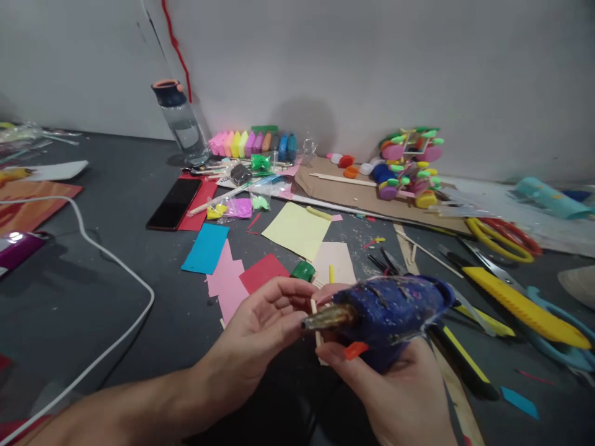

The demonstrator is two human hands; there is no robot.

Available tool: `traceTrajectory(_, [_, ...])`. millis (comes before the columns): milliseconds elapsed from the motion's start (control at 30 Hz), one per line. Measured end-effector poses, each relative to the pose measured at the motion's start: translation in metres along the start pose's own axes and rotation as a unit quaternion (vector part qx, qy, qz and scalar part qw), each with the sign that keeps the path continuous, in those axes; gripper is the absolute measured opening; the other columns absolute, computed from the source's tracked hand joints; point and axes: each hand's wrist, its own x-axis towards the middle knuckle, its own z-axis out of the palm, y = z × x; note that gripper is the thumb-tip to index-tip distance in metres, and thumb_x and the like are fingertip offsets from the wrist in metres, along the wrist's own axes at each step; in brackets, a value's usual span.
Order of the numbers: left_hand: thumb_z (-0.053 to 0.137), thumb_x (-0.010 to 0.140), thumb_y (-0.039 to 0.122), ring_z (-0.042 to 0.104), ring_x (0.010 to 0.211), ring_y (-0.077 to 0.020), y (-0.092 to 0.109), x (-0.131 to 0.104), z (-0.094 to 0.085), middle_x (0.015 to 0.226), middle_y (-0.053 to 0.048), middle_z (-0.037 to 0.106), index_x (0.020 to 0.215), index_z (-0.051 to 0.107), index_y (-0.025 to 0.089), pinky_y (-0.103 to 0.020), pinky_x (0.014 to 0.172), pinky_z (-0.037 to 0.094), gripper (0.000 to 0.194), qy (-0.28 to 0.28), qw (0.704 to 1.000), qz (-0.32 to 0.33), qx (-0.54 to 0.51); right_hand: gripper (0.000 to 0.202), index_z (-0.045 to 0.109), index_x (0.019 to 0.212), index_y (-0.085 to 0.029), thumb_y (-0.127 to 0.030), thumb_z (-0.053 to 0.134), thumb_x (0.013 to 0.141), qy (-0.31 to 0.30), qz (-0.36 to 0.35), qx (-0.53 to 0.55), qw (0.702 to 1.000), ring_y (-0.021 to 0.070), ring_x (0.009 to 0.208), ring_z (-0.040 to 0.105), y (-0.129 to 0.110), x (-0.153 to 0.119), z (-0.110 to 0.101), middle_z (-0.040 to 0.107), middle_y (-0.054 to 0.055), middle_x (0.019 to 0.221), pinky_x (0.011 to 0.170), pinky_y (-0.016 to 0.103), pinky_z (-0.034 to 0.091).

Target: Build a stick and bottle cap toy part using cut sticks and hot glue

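Observation:
A worn blue hot glue gun [395, 310] is held in my right hand [404, 390], its metal nozzle pointing left. An orange scrap [356, 350] shows by the right thumb. My left hand [274, 322] is closed, fingers curled and thumb near the nozzle tip. Short pale wooden sticks [318, 338] show at its fingertips, partly behind the nozzle; the right thumb is close to their lower end. How the sticks are joined is hidden by the gun and fingers. Just beyond the left fingers lies a dark green packet [303, 271].
Coloured paper sheets [295, 228] lie ahead, with a phone [174, 204] and a water bottle [182, 124] farther left. A white cable [116, 257] crosses the left side. A yellow cutter [525, 303] and scissors lie right. Colourful clay-and-stick models [409, 167] stand at the back on cardboard.

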Motion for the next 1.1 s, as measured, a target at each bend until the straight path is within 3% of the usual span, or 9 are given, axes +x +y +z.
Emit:
traceTrajectory(100, [0.083, 0.079, 0.025, 0.068, 0.093, -0.017, 0.0, 0.002, 0.001, 0.096, -0.005, 0.073, 0.1, 0.071, 0.018, -0.026, 0.085, 0.052, 0.025, 0.01, 1.0, 0.012, -0.01, 0.025, 0.072, 0.079, -0.022, -0.03, 0.09, 0.062, 0.019, 0.002, -0.006, 1.0, 0.0207, 0.058, 0.069, 0.001, 0.001, 0.001, 0.075, 0.003, 0.073, 0.052, 0.028, 0.057])
traceTrajectory(267, [0.086, 0.076, 0.025, 0.069, 0.095, -0.0181, -0.002, 0.001, 0.002, 0.103, -0.007, 0.074, 0.104, 0.067, 0.018, -0.029, 0.088, 0.053, 0.034, 0.01, 0.998, -0.006, -0.062, 0.023, 0.07, 0.075, -0.021, -0.032, 0.087, 0.064, 0.027, 0.03, 0.013, 0.999, 0.0196, 0.055, 0.067, 0.001, 0.004, 0.007, 0.073, 0.002, 0.068, 0.049, 0.027, 0.055])
traceTrajectory(433, [0.089, 0.069, 0.018, 0.069, 0.081, -0.0144, 0.0, 0.004, 0.002, 0.089, -0.005, 0.073, 0.097, 0.066, 0.016, -0.024, 0.076, 0.054, 0.037, 0.043, 0.994, -0.027, -0.094, 0.028, 0.066, 0.075, -0.021, -0.033, 0.088, 0.062, 0.02, 0.057, 0.049, 0.997, 0.0172, 0.053, 0.062, -0.003, 0.006, 0.012, 0.068, 0.001, 0.064, 0.048, 0.026, 0.053])
traceTrajectory(567, [0.085, 0.071, 0.012, 0.067, 0.067, -0.013, 0.003, 0.004, 0.003, 0.083, -0.003, 0.073, 0.091, 0.068, 0.016, -0.022, 0.059, 0.057, 0.026, 0.045, 0.998, -0.003, -0.042, 0.027, 0.067, 0.079, -0.02, -0.035, 0.087, 0.068, -0.013, 0.09, 0.105, 0.99, 0.015, 0.054, 0.06, -0.003, 0.009, 0.012, 0.068, 0.001, 0.069, 0.048, 0.025, 0.05])
traceTrajectory(667, [0.079, 0.074, 0.007, 0.066, 0.064, -0.0099, 0.006, 0.0, 0.007, 0.076, 0.0, 0.073, 0.089, 0.072, 0.017, -0.02, 0.061, 0.058, 0.019, 0.035, 0.999, -0.006, 0.017, 0.031, 0.068, 0.085, -0.019, -0.038, 0.087, 0.07, -0.042, 0.125, 0.152, 0.98, 0.0118, 0.053, 0.057, 0.0, 0.012, 0.01, 0.067, 0.0, 0.07, 0.045, 0.02, 0.046])
traceTrajectory(833, [0.076, 0.073, 0.004, 0.066, 0.061, -0.0071, 0.01, -0.002, 0.013, 0.068, 0.002, 0.071, 0.083, 0.073, 0.016, -0.014, 0.061, 0.055, 0.016, 0.047, 0.996, -0.03, 0.076, 0.04, 0.067, 0.095, -0.019, -0.041, 0.089, 0.07, -0.053, 0.166, 0.12, 0.977, 0.0104, 0.057, 0.055, 0.008, 0.015, 0.003, 0.065, -0.001, 0.074, 0.051, 0.02, 0.048])
traceTrajectory(1000, [0.083, 0.063, 0.001, 0.068, 0.066, -0.0068, 0.009, -0.001, 0.013, 0.075, 0.003, 0.073, 0.091, 0.073, 0.018, -0.012, 0.063, 0.055, 0.034, 0.043, 0.994, -0.036, 0.09, 0.035, 0.066, 0.093, -0.018, -0.037, 0.086, 0.072, -0.04, 0.14, 0.11, 0.983, 0.0088, 0.053, 0.05, 0.009, 0.016, 0.001, 0.063, -0.002, 0.07, 0.044, 0.018, 0.043])
traceTrajectory(1100, [0.085, 0.062, 0.001, 0.069, 0.072, -0.0085, 0.007, -0.001, 0.012, 0.082, 0.002, 0.075, 0.099, 0.074, 0.02, -0.014, 0.067, 0.056, 0.044, 0.048, 0.991, -0.014, 0.121, 0.035, 0.065, 0.089, -0.018, -0.031, 0.089, 0.066, -0.042, 0.145, 0.135, 0.979, 0.0072, 0.047, 0.047, 0.006, 0.017, 0.003, 0.06, -0.004, 0.064, 0.041, 0.016, 0.039])
